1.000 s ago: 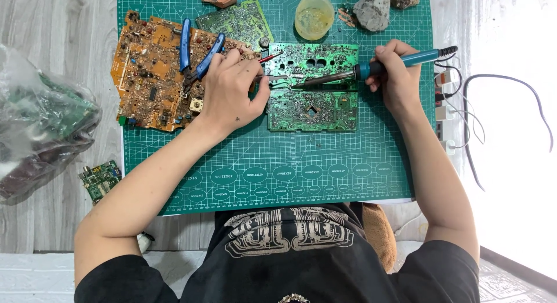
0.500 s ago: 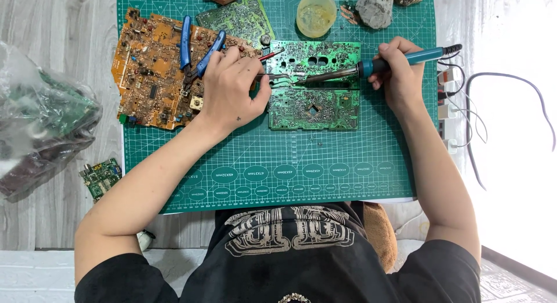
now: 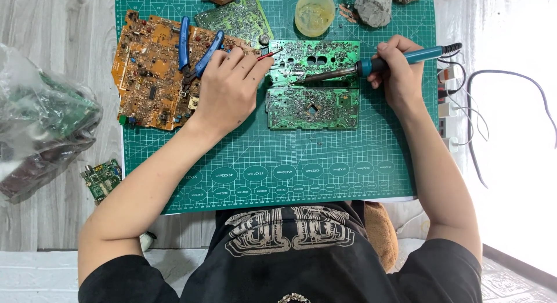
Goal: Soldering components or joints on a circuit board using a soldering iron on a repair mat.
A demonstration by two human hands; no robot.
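Observation:
A green circuit board [image 3: 313, 109] lies solder side up in the middle of the green cutting mat [image 3: 290, 175]. My right hand [image 3: 397, 77] grips a blue-handled soldering iron [image 3: 400, 58], its dark tip resting on the board's upper part. My left hand [image 3: 229, 88] rests at the board's left edge and pinches a thin red-tipped tool [image 3: 268, 53] that points at the board's top left corner.
An orange circuit board [image 3: 154, 71] with blue-handled pliers [image 3: 194, 48] on it lies left of my left hand. Another green board [image 3: 235, 16], a round yellowish tub [image 3: 314, 12] and a grey lump [image 3: 374, 6] sit along the mat's far edge. A plastic bag of boards [image 3: 40, 129] lies at left, cables [image 3: 499, 106] at right.
Both hands and the soldering iron stay almost still; the iron tip has shifted only slightly on the green board.

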